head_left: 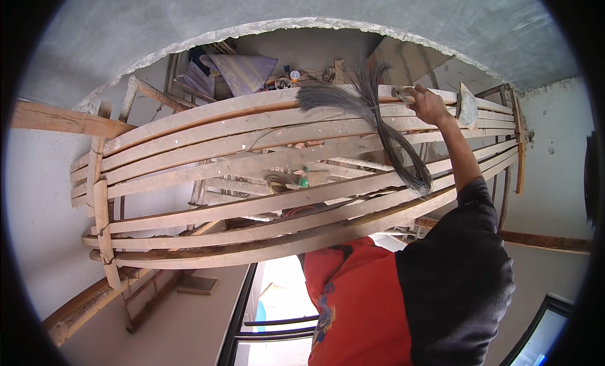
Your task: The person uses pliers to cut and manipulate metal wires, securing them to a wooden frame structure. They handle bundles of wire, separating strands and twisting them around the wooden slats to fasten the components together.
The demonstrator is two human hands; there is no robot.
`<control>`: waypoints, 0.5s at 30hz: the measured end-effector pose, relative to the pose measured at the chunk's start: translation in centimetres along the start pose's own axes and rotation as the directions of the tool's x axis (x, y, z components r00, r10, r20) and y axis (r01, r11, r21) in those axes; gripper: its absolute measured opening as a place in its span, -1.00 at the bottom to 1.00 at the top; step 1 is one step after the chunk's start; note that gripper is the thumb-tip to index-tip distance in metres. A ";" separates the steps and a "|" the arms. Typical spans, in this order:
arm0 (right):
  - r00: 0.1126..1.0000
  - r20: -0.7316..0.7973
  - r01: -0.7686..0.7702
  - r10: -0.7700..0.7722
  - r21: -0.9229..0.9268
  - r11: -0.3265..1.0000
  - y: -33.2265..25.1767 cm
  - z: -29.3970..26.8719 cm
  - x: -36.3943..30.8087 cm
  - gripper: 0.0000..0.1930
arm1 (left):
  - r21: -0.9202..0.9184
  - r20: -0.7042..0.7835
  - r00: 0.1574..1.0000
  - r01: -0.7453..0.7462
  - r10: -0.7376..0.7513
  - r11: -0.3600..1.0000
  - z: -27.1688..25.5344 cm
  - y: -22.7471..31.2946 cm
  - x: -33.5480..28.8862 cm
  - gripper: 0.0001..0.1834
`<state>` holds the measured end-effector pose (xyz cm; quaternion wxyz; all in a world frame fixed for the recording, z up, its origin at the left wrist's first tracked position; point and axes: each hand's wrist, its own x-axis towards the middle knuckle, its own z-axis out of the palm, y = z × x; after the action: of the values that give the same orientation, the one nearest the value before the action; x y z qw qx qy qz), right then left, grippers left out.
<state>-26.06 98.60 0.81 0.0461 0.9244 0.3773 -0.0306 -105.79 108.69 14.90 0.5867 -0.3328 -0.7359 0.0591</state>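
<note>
The right hand (428,105) is at two o'clock from the middle of the view, its fingers curled around a small grey object (401,94) just above the far slats; what this object is, I cannot tell. The left hand is out of view, so I cannot tell its state. The wire (380,117), a dark bundle, lies across the slats (220,143) between one and two o'clock, just beside the right hand. Its loose ends fan out toward twelve and one o'clock, while its long loop reaches toward four o'clock, over the gap between the slats. A clear bag (467,108) lies on the slats at two o'clock, beyond the hand. The black sleeve (463,265) is at four o'clock and the red shirt (365,297) at five. Below the slats, a green bottle (304,181) shows near the dial's centre. Past the far edge, a purple sheet (242,74) is at eleven o'clock and a small tub (294,75) at twelve. A bright window (280,284) is between six and seven.
</note>
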 end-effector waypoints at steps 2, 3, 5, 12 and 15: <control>0.996 0.055 -0.062 0.063 -0.021 0.998 0.0 0.5 -0.3 -0.49 | 0.026 0.012 1.000 0.001 -0.002 1.000 -0.5 -0.8 -0.3 -0.24; 0.998 -0.002 -0.058 0.058 -0.065 0.996 0.6 1.1 -0.5 -0.47 | 0.033 0.019 1.000 -0.001 0.000 0.999 -0.7 -1.2 -0.3 -0.24; 0.993 -0.117 -0.053 0.035 -0.150 0.987 2.2 3.1 -0.2 -0.42 | 0.050 0.032 0.999 0.000 -0.002 0.999 -0.9 -1.8 -0.3 -0.24; 0.989 0.150 -0.015 0.021 -0.042 0.999 2.1 2.9 1.7 -0.44 | 0.281 0.091 0.991 0.072 -0.101 0.957 -1.3 -6.7 0.7 -0.24; 0.994 -0.047 0.094 -0.099 -0.099 0.991 6.5 7.1 1.3 -0.45 | 0.423 0.119 0.980 0.096 -0.160 0.901 -1.1 -8.3 1.5 -0.25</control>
<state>-20.72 94.10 -5.97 0.0793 0.9022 0.4238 0.0096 -108.46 102.83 20.44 0.5892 -0.1460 -0.7690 0.2002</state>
